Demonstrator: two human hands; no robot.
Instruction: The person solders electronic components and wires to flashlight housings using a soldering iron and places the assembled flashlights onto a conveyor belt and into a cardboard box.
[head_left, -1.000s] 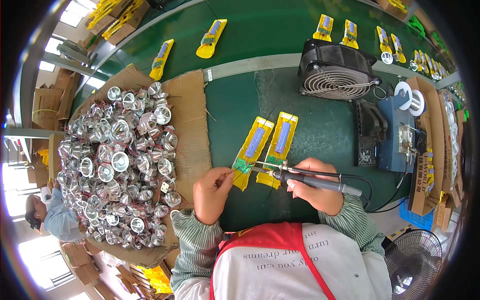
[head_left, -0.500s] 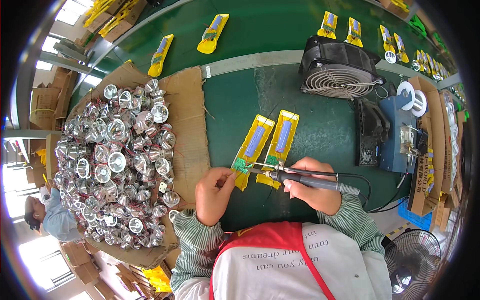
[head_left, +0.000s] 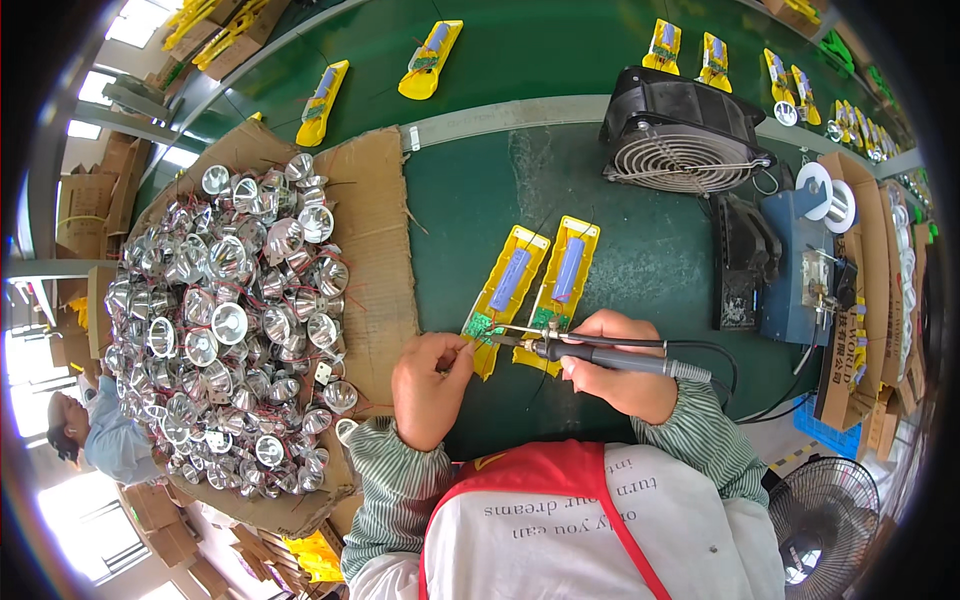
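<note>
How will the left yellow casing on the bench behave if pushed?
The casing looks like moulded plastic, so probably stiff, sliding as one piece. The cell sits toward its far end, likely making that end heavier. The green board lies exposed, so may be fragile.

With our right hand (head_left: 640, 392) we hold a soldering iron (head_left: 625, 359) at a green circuit board (head_left: 480, 326) in a yellow case (head_left: 517, 300); our left hand (head_left: 432, 388) is close beside.
</note>
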